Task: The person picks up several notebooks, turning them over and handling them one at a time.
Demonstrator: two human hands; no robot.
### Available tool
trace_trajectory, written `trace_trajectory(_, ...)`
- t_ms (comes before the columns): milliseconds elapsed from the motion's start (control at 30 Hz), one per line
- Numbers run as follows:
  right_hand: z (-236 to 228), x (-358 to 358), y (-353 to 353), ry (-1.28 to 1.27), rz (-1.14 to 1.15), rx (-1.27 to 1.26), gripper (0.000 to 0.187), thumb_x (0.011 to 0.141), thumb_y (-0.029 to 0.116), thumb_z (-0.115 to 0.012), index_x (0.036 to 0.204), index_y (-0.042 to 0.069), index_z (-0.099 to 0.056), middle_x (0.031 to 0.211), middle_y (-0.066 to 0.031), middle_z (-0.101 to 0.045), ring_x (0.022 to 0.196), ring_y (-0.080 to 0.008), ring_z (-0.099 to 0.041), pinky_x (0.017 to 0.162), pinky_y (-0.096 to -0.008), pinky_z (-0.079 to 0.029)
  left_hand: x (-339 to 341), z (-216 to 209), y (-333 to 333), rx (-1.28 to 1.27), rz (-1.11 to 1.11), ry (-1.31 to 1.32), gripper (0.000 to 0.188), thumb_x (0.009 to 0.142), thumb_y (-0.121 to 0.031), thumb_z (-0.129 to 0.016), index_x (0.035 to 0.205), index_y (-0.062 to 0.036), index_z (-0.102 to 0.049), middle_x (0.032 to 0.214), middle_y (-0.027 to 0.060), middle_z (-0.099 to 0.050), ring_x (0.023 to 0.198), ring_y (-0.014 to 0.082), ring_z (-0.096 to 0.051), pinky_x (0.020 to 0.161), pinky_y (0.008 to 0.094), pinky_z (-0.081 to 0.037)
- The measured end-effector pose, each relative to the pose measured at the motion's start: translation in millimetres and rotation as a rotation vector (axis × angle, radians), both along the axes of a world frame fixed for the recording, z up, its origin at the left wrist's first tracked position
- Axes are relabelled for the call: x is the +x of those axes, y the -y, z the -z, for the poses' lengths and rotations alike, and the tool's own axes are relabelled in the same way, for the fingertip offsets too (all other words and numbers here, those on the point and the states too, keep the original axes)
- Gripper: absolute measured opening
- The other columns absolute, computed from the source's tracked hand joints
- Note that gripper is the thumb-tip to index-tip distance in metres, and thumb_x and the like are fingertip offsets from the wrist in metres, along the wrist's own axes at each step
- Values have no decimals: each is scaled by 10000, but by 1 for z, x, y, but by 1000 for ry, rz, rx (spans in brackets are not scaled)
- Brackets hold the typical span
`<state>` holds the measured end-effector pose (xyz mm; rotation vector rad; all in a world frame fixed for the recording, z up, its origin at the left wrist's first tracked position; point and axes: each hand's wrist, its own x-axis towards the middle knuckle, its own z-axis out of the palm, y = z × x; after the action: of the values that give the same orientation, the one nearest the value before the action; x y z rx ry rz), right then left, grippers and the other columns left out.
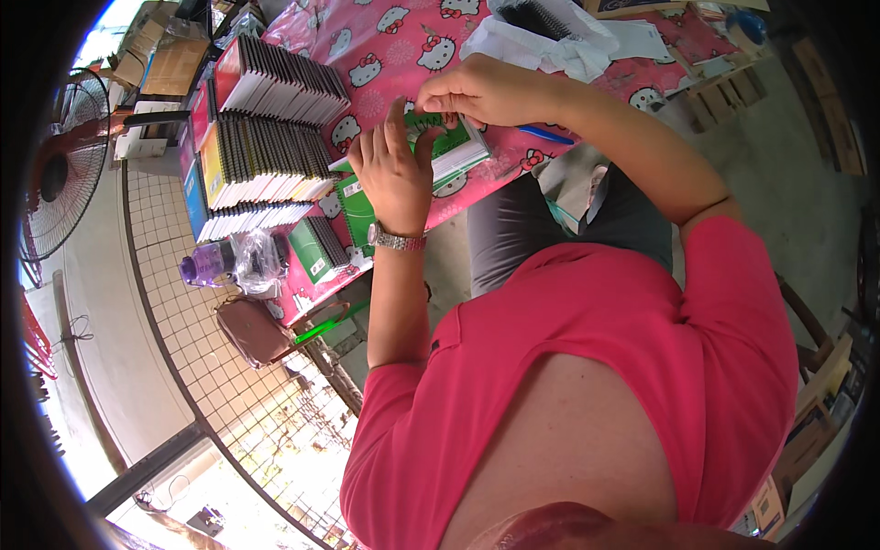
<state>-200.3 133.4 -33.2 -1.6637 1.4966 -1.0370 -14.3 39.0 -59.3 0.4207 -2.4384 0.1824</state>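
Note:
A green-covered notebook (461, 163) with white pages lies near the table edge in front of me. My left hand (396, 174), with a metal-banded wristwatch, is over its left side, thumb and forefinger closed around a dark spiral coil (425, 122). My right hand (472, 90) is just beyond, its fingers curled in a pinch at the coil's far end. What lies between those fingertips is hidden. Another green notebook (356, 213) rests partly under my left wrist. A blue pen-like tool (547, 135) lies right of the notebook.
Tall stacks of spiral-bound notebooks (266, 151) stand at the left. Smaller green notebooks (318, 249), a purple bottle (207, 264) and a brown pouch (252, 332) are nearer. Black coils (534, 20) lie in white wrapping on the pink tablecloth (390, 57). A fan (62, 170) stands far left.

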Motion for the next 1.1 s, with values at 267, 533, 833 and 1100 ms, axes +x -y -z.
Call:
trace_trajectory(267,-6,19,-14,-275,113,-198,201,919,81,-619,1096,53,-528,894,-120,-644,818,-337,-663,674,-387,-514,10,-7,-2,159,123,52,277,887,-70,-640,1148,-48,-548,1003,108,-635,925,311,-584,924,451,-407)
trace_trajectory(533,37,-19,13,496,178,90,285,1028,217,-478,1282,88,-487,903,-146,-694,675,-234,-707,618,-354,-559,13,-3,-5,195,140,4,187,881,-80,-631,1050,-71,-550,920,103,-612,901,302,-579,1004,498,-395)
trace_trajectory(833,176,-38,32,-862,450,-5,495,815,372,-692,1210,94,-581,1225,-224,-615,1169,-346,-590,1022,-430,-440,16,-4,-6,96,-45,14,212,892,-228,-674,1040,-88,-616,1036,62,-638,1047,317,-547,1091,538,-278)
trace_trajectory(1100,4,-36,13,530,-207,148,529,781,255,-610,1267,44,-608,1277,-97,-622,1185,-194,-567,1025,-339,-415,4,5,10,192,-52,27,329,782,-328,-785,975,-100,-646,957,36,-621,963,299,-560,844,460,-376)
